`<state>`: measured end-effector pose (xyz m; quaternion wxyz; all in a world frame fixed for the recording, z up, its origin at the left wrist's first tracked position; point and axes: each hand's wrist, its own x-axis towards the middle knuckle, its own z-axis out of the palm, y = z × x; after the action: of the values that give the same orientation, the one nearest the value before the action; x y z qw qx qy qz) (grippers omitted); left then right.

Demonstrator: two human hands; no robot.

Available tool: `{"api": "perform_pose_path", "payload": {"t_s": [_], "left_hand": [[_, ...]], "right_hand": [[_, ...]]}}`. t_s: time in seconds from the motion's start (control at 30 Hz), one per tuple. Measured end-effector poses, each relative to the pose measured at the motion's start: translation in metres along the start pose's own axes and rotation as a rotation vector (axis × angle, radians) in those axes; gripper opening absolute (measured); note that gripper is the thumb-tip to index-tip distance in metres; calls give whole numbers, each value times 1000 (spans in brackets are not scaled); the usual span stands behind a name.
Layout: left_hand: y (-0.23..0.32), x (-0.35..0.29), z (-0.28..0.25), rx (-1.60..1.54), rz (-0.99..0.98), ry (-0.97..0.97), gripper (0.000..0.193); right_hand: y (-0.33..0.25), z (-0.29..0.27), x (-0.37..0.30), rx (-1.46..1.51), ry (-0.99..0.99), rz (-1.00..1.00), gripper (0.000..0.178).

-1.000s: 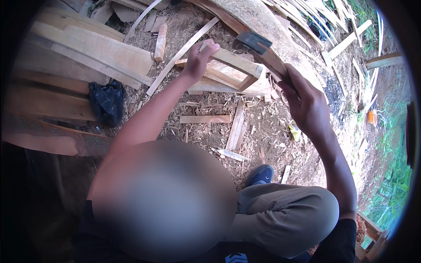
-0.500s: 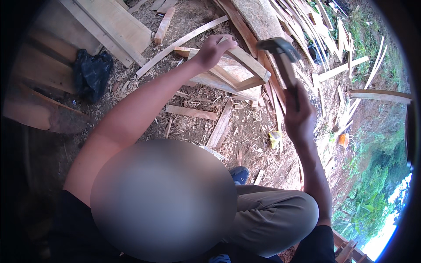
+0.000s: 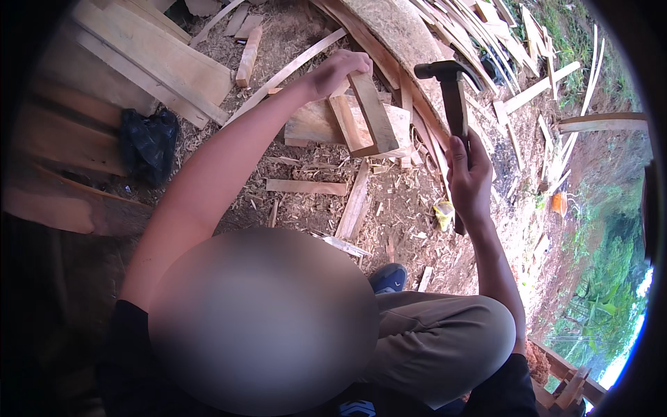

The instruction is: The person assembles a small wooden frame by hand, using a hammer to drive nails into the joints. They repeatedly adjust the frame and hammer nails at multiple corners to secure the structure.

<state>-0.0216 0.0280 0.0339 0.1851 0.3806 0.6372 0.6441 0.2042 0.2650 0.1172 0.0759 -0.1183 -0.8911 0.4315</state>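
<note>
Ground: sawdust-strewn dirt (image 3: 306,208) – offcuts everywhere
Left hand (image 3: 337,69): top center, fingers curled, steadying wooden frame (image 3: 365,121)
Right hand (image 3: 469,177): fist wrapped round hammer (image 3: 451,90) – raised

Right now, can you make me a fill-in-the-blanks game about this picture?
1. The right hand holds a ____.
2. The left hand rests on a piece of ____.
3. The dark bag lies on the person's ____ side.
4. A blue ____ peeks out by the knee.

Missing words: hammer; wood; left; shoe.
</note>
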Motion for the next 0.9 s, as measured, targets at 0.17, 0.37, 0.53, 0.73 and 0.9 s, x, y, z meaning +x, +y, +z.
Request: {"api": "perform_pose_path", "payload": {"t_s": [0.17, 0.37, 0.53, 0.73, 0.9], "left_hand": [[-3, -8, 17, 92, -19, 267, 45], [-3, -43, 57, 174, 104, 971, 41], [22, -78, 132, 189, -244, 647, 43], [38, -70, 134, -10, -329, 402, 53], [91, -59, 65, 103, -561, 135, 63]], "right_hand": [[5, 10, -4, -24, -84, -70, 40], [3, 21, -7, -1, -200, 15, 38], [1, 26, -6, 172, -233, 105, 30], [12, 25, -3, 241, -169, 92, 22], [22, 6, 4, 344, -84, 134, 20]]}}
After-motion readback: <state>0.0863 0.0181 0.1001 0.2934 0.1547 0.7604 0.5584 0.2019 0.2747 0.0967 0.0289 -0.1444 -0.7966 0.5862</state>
